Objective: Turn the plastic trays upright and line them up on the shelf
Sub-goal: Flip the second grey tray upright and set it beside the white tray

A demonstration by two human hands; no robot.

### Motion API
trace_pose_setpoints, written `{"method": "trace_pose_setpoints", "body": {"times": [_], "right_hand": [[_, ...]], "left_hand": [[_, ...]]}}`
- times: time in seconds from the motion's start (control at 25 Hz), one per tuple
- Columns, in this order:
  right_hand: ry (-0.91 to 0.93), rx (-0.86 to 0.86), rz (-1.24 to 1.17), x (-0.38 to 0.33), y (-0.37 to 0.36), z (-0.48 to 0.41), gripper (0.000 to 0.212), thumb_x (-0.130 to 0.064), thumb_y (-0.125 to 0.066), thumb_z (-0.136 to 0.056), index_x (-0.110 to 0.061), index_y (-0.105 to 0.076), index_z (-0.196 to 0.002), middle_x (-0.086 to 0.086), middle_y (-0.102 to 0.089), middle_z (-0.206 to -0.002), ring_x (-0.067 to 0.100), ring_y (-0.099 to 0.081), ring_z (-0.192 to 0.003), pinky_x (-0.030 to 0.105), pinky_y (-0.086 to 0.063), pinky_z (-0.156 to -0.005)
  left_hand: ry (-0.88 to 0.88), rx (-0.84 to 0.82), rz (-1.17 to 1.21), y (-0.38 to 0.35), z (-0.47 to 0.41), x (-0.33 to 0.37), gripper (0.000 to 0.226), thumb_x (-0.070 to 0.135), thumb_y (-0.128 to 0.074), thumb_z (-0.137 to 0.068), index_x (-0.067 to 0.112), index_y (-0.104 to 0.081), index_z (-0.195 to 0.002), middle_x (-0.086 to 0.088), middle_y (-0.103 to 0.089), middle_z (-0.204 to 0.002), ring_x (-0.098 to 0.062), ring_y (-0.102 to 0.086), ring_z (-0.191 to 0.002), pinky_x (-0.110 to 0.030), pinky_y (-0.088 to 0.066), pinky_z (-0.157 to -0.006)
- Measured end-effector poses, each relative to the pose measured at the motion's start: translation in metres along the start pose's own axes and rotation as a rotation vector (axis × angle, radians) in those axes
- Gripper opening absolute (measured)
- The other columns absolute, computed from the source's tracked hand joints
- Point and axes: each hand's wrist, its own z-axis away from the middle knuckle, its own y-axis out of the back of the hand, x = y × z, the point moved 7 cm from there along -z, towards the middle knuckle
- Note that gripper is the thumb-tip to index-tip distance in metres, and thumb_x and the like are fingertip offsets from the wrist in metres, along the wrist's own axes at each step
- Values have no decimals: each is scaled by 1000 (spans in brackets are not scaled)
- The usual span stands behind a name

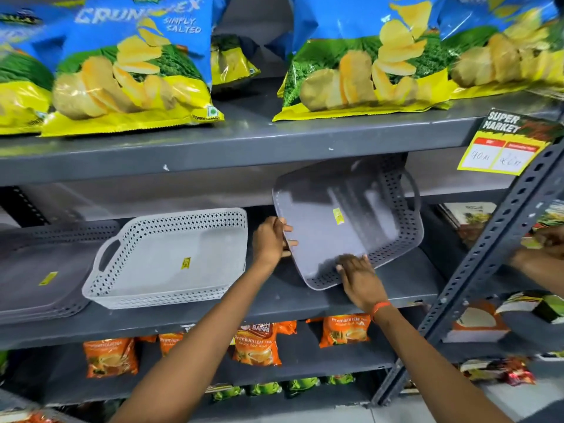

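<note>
The grey metal shelf (305, 303) carries a dark grey tray (36, 270) at left, a light grey perforated tray (171, 261) beside it, and a tilted purple-grey tray (351, 221).

The blue chip bag (131, 62) on the top shelf reads "SIMPLY SALTED". A price sign (506, 141) on the shelf edge says "SUPER MARKET", and the orange tea packets (256, 343) below read "Premium LEAF TEA".

We are in a supermarket: a price tag (506, 145) reading "SUPER MARKET" hangs right of stocked crisp bags (131, 68).
</note>
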Motion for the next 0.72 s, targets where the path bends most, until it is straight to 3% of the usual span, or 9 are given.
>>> {"method": "trace_pose_setpoints", "body": {"times": [0.16, 0.24, 0.32, 0.44, 0.52, 0.56, 0.64, 0.72], "right_hand": [[58, 111, 106, -6, 9, -8, 55, -35, -17, -91, -8, -65, -89, 10, -70, -85, 30, -63, -92, 30, -11, -112], [57, 103, 110, -11, 16, -19, 62, -37, -13, -89, -5, -66, -90, 12, -70, -86, 32, -62, -94, 31, -10, -113], [58, 65, 118, -17, 19, -27, 66, -38, -10, -89, -3, -66, -94, 14, -70, -92, 32, -59, -100, 33, -12, -117], [64, 9, 126, -23, 19, -35, 52, -32, -21, -96, -4, -64, -101, 13, -68, -99, 30, -55, -106, 35, -12, -119], [93, 24, 106, -23, 20, -36, 53, -36, -19, -96, -6, -63, -103, 12, -68, -101, 29, -55, -108, 31, -11, -116], [109, 49, 91, -18, 22, -35, 58, -40, -16, -94, -7, -62, -103, 12, -67, -102, 30, -55, -108, 29, -12, -114], [80, 109, 67, -2, 32, -29, 64, -46, -13, -92, -5, -60, -106, 15, -66, -104, 33, -56, -107, 31, -17, -110], [66, 155, 119, 7, 33, -19, 68, -50, -9, -94, -4, -59, -106, 16, -66, -102, 35, -57, -104, 33, -22, -108]], "left_hand": [[-20, 124, -64, 10, -25, -13, 15, 6, -51, -95, 11, -53, -80, -17, -63, -87, -35, -69, -75, -58, -58, -71], [-74, 148, -263, 11, -31, -20, 9, 1, -52, -91, 3, -59, -85, -26, -67, -91, -37, -68, -83, -50, -58, -78], [-92, 97, -548, 4, -29, -26, 20, 3, -49, -92, -7, -54, -109, -32, -62, -108, -41, -62, -97, -43, -50, -81], [-62, -51, -894, -13, -12, -38, 53, 20, -44, -98, -6, -25, -140, -33, -29, -146, -46, -37, -131, -45, -38, -105], [-231, -159, -1083, -33, 7, -37, 58, 39, -38, -98, 4, -29, -143, -22, -3, -158, -41, -2, -145, -50, -12, -119], [-346, -243, -1153, -46, 17, -36, 53, 44, -37, -97, 10, -40, -138, -16, -2, -160, -37, 4, -147, -52, -4, -120], [-494, -366, -1236, -59, 33, -37, 40, 40, -38, -98, 16, -59, -121, -6, -21, -158, -27, 0, -148, -50, 4, -120], [-521, -362, -1271, -53, 38, -36, 35, 33, -39, -99, 14, -63, -118, -1, -41, -150, -20, -10, -148, -47, 7, -120]]}}
